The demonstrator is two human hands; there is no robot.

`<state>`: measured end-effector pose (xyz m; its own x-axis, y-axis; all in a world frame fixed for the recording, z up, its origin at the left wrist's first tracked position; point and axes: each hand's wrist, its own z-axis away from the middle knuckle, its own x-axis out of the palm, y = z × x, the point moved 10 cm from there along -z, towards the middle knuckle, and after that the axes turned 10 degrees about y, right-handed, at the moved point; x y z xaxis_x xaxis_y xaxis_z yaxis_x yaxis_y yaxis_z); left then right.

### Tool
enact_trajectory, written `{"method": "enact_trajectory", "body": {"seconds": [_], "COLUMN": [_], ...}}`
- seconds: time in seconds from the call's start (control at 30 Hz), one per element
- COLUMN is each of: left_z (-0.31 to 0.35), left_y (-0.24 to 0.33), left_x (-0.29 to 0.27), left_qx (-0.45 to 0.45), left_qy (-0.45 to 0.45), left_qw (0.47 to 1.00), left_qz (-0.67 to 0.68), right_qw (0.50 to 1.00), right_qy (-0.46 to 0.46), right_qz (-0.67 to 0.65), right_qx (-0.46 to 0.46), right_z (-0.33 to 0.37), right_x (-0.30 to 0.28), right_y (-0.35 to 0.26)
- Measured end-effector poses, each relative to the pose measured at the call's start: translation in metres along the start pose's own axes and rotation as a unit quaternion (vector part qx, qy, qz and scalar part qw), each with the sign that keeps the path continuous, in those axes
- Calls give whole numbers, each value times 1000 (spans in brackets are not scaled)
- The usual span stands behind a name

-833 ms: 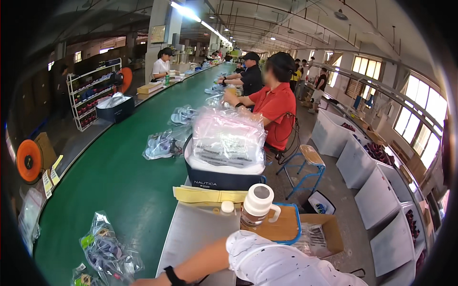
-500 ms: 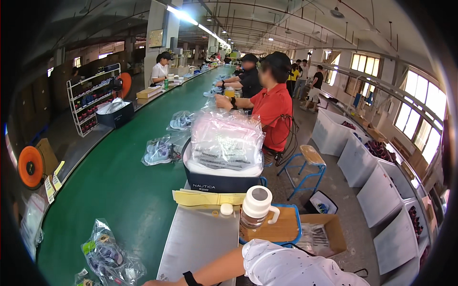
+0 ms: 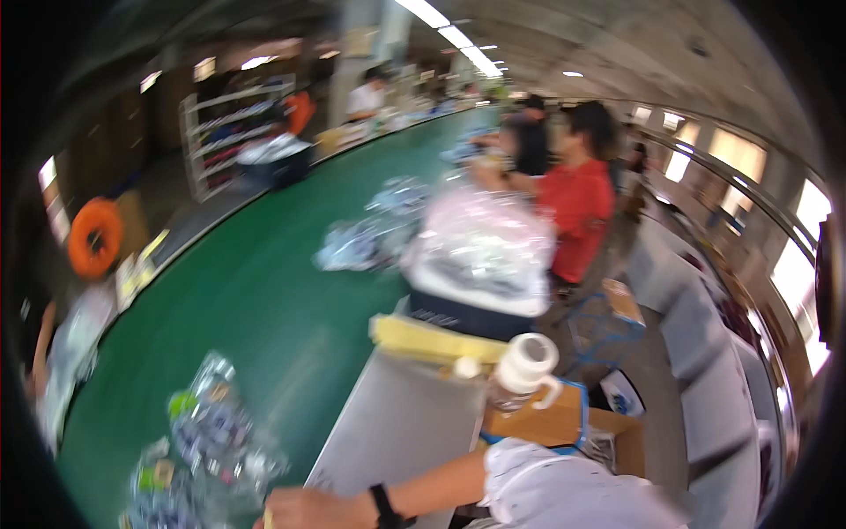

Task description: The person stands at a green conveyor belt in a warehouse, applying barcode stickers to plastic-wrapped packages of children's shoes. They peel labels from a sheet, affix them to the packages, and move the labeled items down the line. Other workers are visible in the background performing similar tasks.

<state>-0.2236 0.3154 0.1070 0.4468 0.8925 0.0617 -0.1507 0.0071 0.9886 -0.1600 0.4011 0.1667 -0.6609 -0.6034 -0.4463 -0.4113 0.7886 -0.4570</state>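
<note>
My right hand is at the lower edge, by the near end of the grey metal table, with a dark band on its wrist. Its fingers look curled, and a small pale yellowish bit shows at their tips; motion blur hides what it is. Close to it on the green conveyor belt lie clear plastic bags with bluish shoes inside: one bagged pair and another bagged pair, each with a green patch. My left hand is out of view.
A white-lidded jug stands beside the table, near yellow sheets and a dark bin piled with plastic bags. Other bagged shoes lie farther along the belt. A co-worker in red is beyond; another person's arm shows far left.
The view has swung left and blurred, so the scene sits farther right. More of my right hand shows, and more of the second bagged pair. Another person's arm has appeared at the far left.
</note>
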Motion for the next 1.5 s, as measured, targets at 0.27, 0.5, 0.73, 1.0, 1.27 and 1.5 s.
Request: {"method": "enact_trajectory", "body": {"seconds": [0.27,0.5,0.73,1.0,1.27,1.5], "left_z": [-12,-10,-13,-12,-13,-13], "left_y": [-27,-27,-34,-33,-32,-34], "left_x": [-18,-26,-20,-16,-10,-10], "left_qx": [-78,-67,-69,-74,-78,-80], "left_qy": [-79,-53,-49,-45,-32,-20], "left_qw": [991,992,992,992,994,996], "left_qz": [73,91,91,91,69,45], "right_qw": [965,717,640,652,735,777], "right_qy": [27,274,164,129,185,216], "right_qz": [-110,-375,-386,-405,-265,-246], "right_qx": [236,519,644,629,596,538], "right_z": [-57,-63,-40,-52,-53,-52], "right_x": [-54,-50,12,35,25,-12], "right_y": [7,227,336,337,328,339]}}
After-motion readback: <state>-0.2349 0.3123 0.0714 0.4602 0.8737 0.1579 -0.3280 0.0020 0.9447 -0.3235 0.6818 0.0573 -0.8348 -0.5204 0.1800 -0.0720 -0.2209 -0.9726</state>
